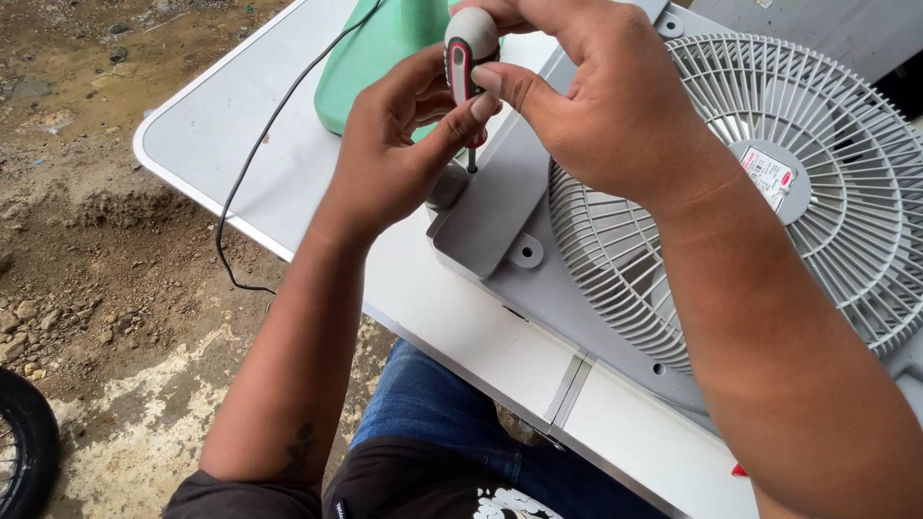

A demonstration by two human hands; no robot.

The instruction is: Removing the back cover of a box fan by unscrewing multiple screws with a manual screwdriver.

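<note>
A grey box fan (pixel 510 207) with a round ribbed grille (pixel 817 183) lies flat on a white table (pixel 221 135). Both my hands hold a short screwdriver (pixel 467 50) with a red, grey and black handle, standing upright with its tip on the fan's near-left corner. My left hand (pixel 394 144) wraps around the lower handle and shaft from the left. My right hand (pixel 596 96) grips the top of the handle from the right, thumb pressed to it. The screw under the tip is hidden.
A green plastic object (pixel 370 53) stands on the table behind my hands. A thin black cord (pixel 252 159) trails from it over the table's left edge. Bare dirt ground lies left; a black tyre (pixel 24 452) shows at the bottom left corner. My lap is below the table.
</note>
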